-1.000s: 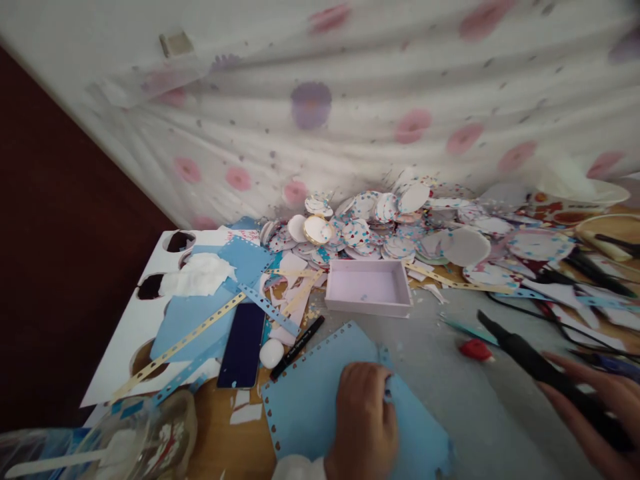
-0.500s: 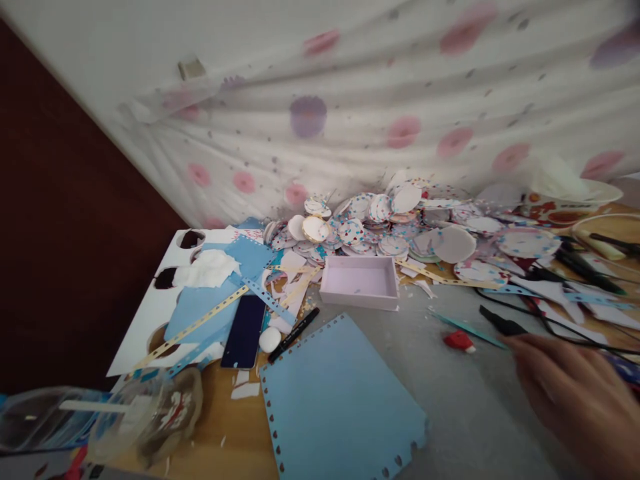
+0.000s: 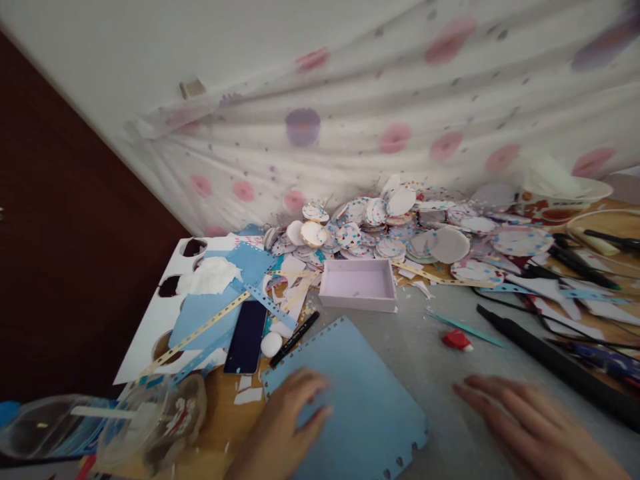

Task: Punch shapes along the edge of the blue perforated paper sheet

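My left hand (image 3: 280, 427) lies flat with fingers stretched on the near left part of a light blue card sheet (image 3: 360, 393) with punched heart edges, on the grey mat. My right hand (image 3: 530, 427) is open, fingers extended and blurred, over the grey mat to the right of the sheet, holding nothing. A long black glue-gun-like tool (image 3: 555, 360) lies just beyond the right hand. A small red piece (image 3: 456, 341) sits between the sheet and that tool.
A shallow pale pink box (image 3: 357, 285) stands behind the sheet. Behind it lies a heap of dotted paper circles (image 3: 390, 227). A dark phone (image 3: 246, 337), black marker (image 3: 295, 339), paper strips and a white holed card (image 3: 150, 320) are left. Clear plastic containers (image 3: 125, 427) sit near left.
My left hand has come back onto the blue sheet, now lying flat. My right hand has let go of the black tool and moved left over the mat.
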`<move>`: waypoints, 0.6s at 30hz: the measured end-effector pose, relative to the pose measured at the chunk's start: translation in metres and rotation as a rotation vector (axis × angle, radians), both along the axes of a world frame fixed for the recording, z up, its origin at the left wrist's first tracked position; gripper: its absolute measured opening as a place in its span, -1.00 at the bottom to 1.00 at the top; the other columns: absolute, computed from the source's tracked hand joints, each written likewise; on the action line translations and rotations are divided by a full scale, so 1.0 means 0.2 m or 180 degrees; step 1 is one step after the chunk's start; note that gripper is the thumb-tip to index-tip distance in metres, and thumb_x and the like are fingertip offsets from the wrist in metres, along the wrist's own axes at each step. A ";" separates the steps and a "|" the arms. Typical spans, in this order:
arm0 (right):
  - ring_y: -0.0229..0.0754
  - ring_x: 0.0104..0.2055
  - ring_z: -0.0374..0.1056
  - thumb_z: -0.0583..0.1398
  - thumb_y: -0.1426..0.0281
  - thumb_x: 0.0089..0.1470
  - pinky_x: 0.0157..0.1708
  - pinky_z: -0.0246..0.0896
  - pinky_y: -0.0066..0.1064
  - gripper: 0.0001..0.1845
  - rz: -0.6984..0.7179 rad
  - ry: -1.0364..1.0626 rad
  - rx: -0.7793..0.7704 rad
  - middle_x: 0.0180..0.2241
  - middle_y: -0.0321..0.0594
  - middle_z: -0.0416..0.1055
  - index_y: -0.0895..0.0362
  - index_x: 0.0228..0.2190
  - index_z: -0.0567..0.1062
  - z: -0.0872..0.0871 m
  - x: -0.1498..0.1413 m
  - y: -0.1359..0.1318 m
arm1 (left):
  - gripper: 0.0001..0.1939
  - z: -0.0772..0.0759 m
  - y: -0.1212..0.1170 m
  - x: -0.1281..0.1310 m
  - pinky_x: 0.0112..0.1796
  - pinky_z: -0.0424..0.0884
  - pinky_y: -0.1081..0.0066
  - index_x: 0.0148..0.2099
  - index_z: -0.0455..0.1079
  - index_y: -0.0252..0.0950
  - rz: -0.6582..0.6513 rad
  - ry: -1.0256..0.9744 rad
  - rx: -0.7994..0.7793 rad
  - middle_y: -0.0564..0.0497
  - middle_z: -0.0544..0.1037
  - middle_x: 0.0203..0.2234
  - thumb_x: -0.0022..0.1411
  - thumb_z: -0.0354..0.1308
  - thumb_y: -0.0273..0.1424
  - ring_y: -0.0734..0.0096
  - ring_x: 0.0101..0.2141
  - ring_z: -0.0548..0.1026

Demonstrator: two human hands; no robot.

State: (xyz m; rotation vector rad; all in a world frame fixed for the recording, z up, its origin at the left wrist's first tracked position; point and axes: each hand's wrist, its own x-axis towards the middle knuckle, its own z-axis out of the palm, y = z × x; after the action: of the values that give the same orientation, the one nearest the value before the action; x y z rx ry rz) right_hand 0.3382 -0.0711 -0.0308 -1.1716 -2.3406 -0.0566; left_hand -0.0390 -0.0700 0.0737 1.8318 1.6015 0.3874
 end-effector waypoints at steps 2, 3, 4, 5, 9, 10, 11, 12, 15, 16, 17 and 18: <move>0.09 -0.01 0.54 0.05 0.49 0.16 -0.14 0.56 -0.10 -0.35 -0.0126 -0.0195 0.0174 0.09 -0.12 0.53 -0.05 0.26 0.34 0.03 0.05 0.08 | -0.61 -0.04 0.17 0.11 0.18 0.38 0.13 0.12 0.48 -0.19 -0.0003 0.0446 0.0502 -0.14 0.53 0.13 0.25 0.12 -0.47 0.11 0.14 0.47; 0.11 -0.02 0.53 0.03 0.51 0.15 -0.15 0.57 -0.07 -0.34 -0.0154 -0.0237 0.0255 0.08 -0.08 0.53 -0.01 0.27 0.33 0.05 0.07 0.13 | -0.53 -0.07 0.24 0.15 0.23 0.32 0.09 0.18 0.43 -0.24 0.0009 0.0684 0.0588 -0.19 0.49 0.17 0.21 0.14 -0.51 0.07 0.20 0.41; 0.13 -0.03 0.54 0.01 0.52 0.15 -0.17 0.57 -0.05 -0.35 -0.0147 -0.0279 0.0334 0.07 -0.05 0.53 0.00 0.26 0.34 0.08 0.08 0.19 | -0.48 -0.11 0.29 0.18 0.24 0.30 0.10 0.22 0.39 -0.28 -0.0009 0.0875 0.0620 -0.22 0.47 0.19 0.19 0.17 -0.52 0.06 0.23 0.38; 0.14 -0.04 0.54 0.00 0.53 0.14 -0.19 0.57 -0.04 -0.37 -0.0105 -0.0333 0.0405 0.05 -0.03 0.55 0.02 0.23 0.38 0.10 0.09 0.24 | -0.45 -0.14 0.33 0.20 0.24 0.30 0.09 0.24 0.35 -0.29 -0.0045 0.1044 0.0646 -0.23 0.44 0.21 0.19 0.18 -0.52 0.04 0.24 0.37; 0.12 -0.16 0.57 -0.03 0.58 0.15 -0.30 0.56 -0.09 -0.46 0.0099 -0.0354 0.0566 -0.09 -0.01 0.61 0.03 0.02 0.54 0.11 0.09 0.38 | -0.44 -0.21 0.39 0.20 0.15 0.36 0.04 0.25 0.30 -0.28 -0.0062 0.1408 0.0613 -0.24 0.48 0.14 0.20 0.23 -0.47 -0.03 0.18 0.42; 0.09 -0.20 0.57 -0.04 0.59 0.16 -0.32 0.56 -0.11 -0.46 0.0133 -0.0294 0.0539 -0.14 -0.03 0.62 0.02 -0.01 0.57 0.10 0.09 0.40 | -0.43 -0.21 0.40 0.20 0.13 0.37 0.02 0.25 0.29 -0.29 -0.0040 0.1431 0.0597 -0.25 0.49 0.10 0.20 0.25 -0.45 -0.05 0.16 0.43; 0.07 -0.22 0.57 -0.04 0.59 0.16 -0.32 0.55 -0.13 -0.47 0.0164 -0.0249 0.0489 -0.17 -0.05 0.63 0.00 -0.04 0.58 0.09 0.08 0.41 | -0.43 -0.21 0.41 0.19 0.11 0.37 0.01 0.24 0.30 -0.31 -0.0025 0.1434 0.0579 -0.25 0.50 0.08 0.19 0.27 -0.44 -0.08 0.14 0.44; 0.05 -0.24 0.57 -0.05 0.59 0.17 -0.32 0.55 -0.14 -0.47 0.0191 -0.0234 0.0440 -0.19 -0.07 0.63 -0.01 -0.06 0.59 0.08 0.07 0.43 | -0.45 -0.21 0.42 0.18 0.10 0.37 0.01 0.21 0.31 -0.32 -0.0019 0.1425 0.0560 -0.25 0.51 0.05 0.18 0.30 -0.42 -0.09 0.13 0.44; 0.00 -0.28 0.58 -0.09 0.56 0.24 -0.32 0.55 -0.18 -0.48 0.0217 -0.0324 0.0329 -0.25 -0.07 0.62 0.02 -0.16 0.62 0.07 0.05 0.46 | -0.54 -0.20 0.47 0.15 0.06 0.39 0.04 0.08 0.40 -0.31 -0.0039 0.1358 0.0512 -0.19 0.51 -0.01 0.14 0.36 -0.39 -0.09 0.08 0.46; 0.00 -0.30 0.57 -0.10 0.52 0.28 -0.34 0.55 -0.18 -0.50 0.0189 -0.0340 0.0280 -0.27 -0.06 0.62 0.04 -0.20 0.62 0.07 0.05 0.47 | -0.59 -0.20 0.48 0.15 0.04 0.40 0.06 0.02 0.42 -0.31 -0.0033 0.1339 0.0501 -0.18 0.51 -0.03 0.12 0.38 -0.38 -0.08 0.05 0.48; 0.00 -0.33 0.57 -0.10 0.45 0.32 -0.36 0.54 -0.18 -0.52 0.0150 -0.0329 0.0234 -0.31 -0.05 0.60 0.05 -0.25 0.61 0.08 0.04 0.48 | -0.63 -0.20 0.50 0.14 0.02 0.41 0.08 -0.04 0.44 -0.31 -0.0028 0.1314 0.0497 -0.17 0.51 -0.05 0.10 0.40 -0.39 -0.06 0.03 0.48; 0.00 -0.35 0.56 -0.07 0.37 0.35 -0.37 0.54 -0.18 -0.55 0.0100 -0.0305 0.0207 -0.33 -0.05 0.59 0.07 -0.27 0.60 0.09 0.02 0.48 | -0.67 -0.20 0.51 0.14 0.00 0.42 0.09 -0.10 0.44 -0.31 -0.0028 0.1279 0.0496 -0.16 0.51 -0.08 0.09 0.41 -0.41 -0.05 0.01 0.49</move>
State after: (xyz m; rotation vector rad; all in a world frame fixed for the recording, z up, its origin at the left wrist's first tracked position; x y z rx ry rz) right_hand 0.3425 0.0259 -0.0118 -1.1232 -2.4208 -0.1803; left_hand -0.0113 0.0317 0.0338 2.1355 1.8704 0.1468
